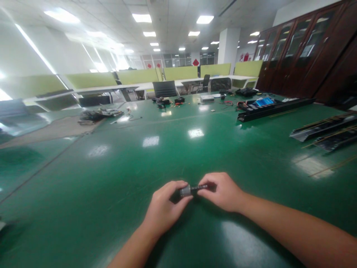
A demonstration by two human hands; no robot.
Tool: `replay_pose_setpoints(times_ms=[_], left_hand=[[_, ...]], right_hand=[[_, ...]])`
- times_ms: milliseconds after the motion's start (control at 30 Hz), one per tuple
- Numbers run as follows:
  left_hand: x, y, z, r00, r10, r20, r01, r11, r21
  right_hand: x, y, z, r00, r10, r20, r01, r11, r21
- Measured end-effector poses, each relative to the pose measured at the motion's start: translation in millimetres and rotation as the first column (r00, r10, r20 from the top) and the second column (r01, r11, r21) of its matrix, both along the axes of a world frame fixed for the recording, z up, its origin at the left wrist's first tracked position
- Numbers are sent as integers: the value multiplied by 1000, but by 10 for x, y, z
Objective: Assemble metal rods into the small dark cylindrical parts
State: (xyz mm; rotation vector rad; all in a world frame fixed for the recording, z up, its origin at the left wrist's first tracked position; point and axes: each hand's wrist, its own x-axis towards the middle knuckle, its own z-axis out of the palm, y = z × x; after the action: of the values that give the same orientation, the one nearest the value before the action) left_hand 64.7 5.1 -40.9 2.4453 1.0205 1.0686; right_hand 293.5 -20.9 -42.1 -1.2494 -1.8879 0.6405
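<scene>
Close above the green table, my left hand [167,204] is closed around a small grey cylinder [185,191] with a dark end, gripped between thumb and fingers. A thin dark rod [203,187] lies in line with the cylinder on its right side. Thumb and fingertips of my right hand [220,190] pinch this rod. The two pieces meet end to end; whether they are one part or two I cannot tell. Blur hides their finer details.
The glossy green table [125,160] reflects the ceiling lights. Tangled parts [97,114] lie at the far left, and small dark devices [163,101] at the back. Long black channels [275,108] and metal rails [326,128] with thin rods lie at the right.
</scene>
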Motion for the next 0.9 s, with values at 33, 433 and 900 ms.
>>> replay_pose_setpoints(times_ms=[33, 433, 900], left_hand=[[-1, 2, 0, 1000, 1, 1, -1, 1000, 1], [-11, -5, 34, 1000, 9, 0, -9, 1000, -16], [-30, 2, 27, 1000, 24, 2, -24, 999, -49]], right_hand=[[1, 1, 2, 1000, -1, -2, 1, 1000, -2], [8, 4, -2, 1000, -22, -21, 22, 1000, -13], [42, 14, -32, 999, -19, -33, 19, 1000, 4]])
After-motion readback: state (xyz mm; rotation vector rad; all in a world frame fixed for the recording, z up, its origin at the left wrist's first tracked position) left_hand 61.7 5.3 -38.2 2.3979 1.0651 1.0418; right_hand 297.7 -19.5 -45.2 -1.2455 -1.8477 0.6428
